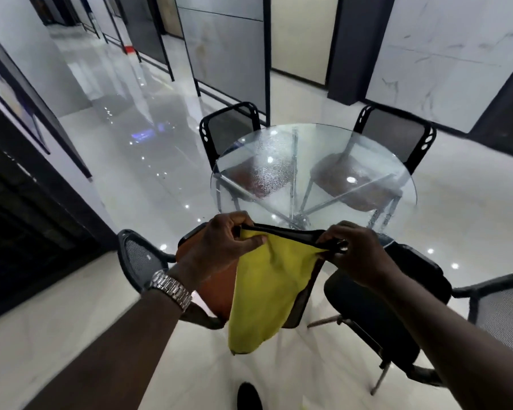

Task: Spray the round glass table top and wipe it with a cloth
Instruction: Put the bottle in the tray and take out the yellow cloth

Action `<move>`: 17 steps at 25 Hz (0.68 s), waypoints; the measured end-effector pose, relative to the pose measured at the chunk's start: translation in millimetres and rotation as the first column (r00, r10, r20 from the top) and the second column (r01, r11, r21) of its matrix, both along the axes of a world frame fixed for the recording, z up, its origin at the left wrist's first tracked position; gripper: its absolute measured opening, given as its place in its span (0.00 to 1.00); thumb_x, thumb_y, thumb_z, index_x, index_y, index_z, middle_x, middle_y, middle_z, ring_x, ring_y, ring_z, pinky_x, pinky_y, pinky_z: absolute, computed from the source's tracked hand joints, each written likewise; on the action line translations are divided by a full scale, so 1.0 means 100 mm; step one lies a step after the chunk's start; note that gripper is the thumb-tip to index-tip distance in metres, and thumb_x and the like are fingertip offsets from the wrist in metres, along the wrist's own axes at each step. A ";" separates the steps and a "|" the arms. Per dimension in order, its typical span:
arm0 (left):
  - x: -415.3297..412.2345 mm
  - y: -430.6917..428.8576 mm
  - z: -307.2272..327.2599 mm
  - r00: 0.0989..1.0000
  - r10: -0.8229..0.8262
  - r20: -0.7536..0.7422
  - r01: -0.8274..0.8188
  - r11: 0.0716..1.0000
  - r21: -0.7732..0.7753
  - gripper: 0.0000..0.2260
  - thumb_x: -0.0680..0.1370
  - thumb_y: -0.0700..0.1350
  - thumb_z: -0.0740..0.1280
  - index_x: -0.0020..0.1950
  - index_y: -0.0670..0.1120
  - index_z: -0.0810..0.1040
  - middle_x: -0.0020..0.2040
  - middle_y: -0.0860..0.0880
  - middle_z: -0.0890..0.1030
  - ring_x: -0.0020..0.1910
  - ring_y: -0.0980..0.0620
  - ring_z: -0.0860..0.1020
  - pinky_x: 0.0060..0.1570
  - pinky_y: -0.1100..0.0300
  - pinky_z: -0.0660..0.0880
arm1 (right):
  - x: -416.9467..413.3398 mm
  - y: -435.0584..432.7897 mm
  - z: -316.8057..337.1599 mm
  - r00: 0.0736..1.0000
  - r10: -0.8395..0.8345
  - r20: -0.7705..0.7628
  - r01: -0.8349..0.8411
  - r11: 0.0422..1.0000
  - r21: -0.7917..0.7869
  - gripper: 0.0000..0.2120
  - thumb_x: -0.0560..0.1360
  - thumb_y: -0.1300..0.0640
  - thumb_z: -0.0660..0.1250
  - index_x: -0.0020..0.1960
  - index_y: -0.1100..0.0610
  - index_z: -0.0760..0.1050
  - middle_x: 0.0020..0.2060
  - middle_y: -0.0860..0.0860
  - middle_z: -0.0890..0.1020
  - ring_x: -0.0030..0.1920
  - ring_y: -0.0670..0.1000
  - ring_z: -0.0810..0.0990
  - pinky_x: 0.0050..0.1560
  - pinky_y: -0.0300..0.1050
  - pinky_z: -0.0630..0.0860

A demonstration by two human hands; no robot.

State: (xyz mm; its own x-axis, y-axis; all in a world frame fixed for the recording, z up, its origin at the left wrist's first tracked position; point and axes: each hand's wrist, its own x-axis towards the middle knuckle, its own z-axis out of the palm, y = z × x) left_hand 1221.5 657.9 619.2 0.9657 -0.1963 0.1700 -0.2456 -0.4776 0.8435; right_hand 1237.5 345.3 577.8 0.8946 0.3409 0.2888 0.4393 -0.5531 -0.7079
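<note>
A round glass table top [365, 149] on a metal frame stands ahead of me, with a patch of spray droplets [271, 170] on its left half. I hold a yellow cloth [267, 291] with a black upper edge stretched between both hands, just in front of the table's near rim. My left hand [219, 247], with a metal watch at the wrist, pinches the cloth's left corner. My right hand [356, 253] pinches the right corner. The cloth hangs down below my hands. No spray bottle is in view.
Black mesh chairs ring the table: two at the far side [228, 128] [397, 134], one with an orange seat at near left [139, 258], a black one at near right [367, 306]. Another chair back [504, 309] is at the right edge. Glossy tile floor and display panels surround them.
</note>
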 end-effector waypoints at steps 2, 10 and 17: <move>0.33 0.16 0.05 0.996 -0.032 0.089 0.020 0.991 0.136 0.11 0.72 0.51 0.79 0.44 0.47 0.81 0.40 0.48 0.83 0.39 0.46 0.83 0.42 0.47 0.81 | 0.18 0.10 0.04 1.000 -0.018 -0.012 0.019 1.000 0.018 0.12 0.69 0.66 0.84 0.49 0.56 0.88 0.45 0.49 0.86 0.45 0.48 0.87 0.49 0.47 0.85; 0.95 0.38 -0.02 0.973 -0.057 0.223 -0.002 0.967 0.256 0.15 0.67 0.49 0.84 0.37 0.46 0.78 0.37 0.53 0.79 0.34 0.52 0.79 0.36 0.66 0.73 | 0.71 0.18 0.09 0.910 0.000 -0.415 0.189 0.890 0.414 0.12 0.77 0.72 0.72 0.56 0.61 0.87 0.48 0.61 0.89 0.47 0.55 0.85 0.53 0.52 0.84; 1.35 0.30 0.19 0.935 -0.081 0.346 -0.055 0.929 0.366 0.17 0.70 0.49 0.81 0.40 0.50 0.72 0.37 0.57 0.73 0.34 0.65 0.71 0.36 0.70 0.66 | 1.17 0.28 0.34 0.898 0.004 -0.439 0.288 0.751 0.595 0.09 0.80 0.66 0.72 0.60 0.61 0.83 0.44 0.58 0.85 0.46 0.51 0.84 0.45 0.47 0.85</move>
State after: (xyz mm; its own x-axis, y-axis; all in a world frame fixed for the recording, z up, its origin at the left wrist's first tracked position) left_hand 1356.8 688.3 638.5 0.8538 -0.3222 0.4088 -0.4995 -0.7284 0.4690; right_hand 1354.5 373.7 611.4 0.9976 0.0684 0.0043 0.0006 0.0542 -0.9985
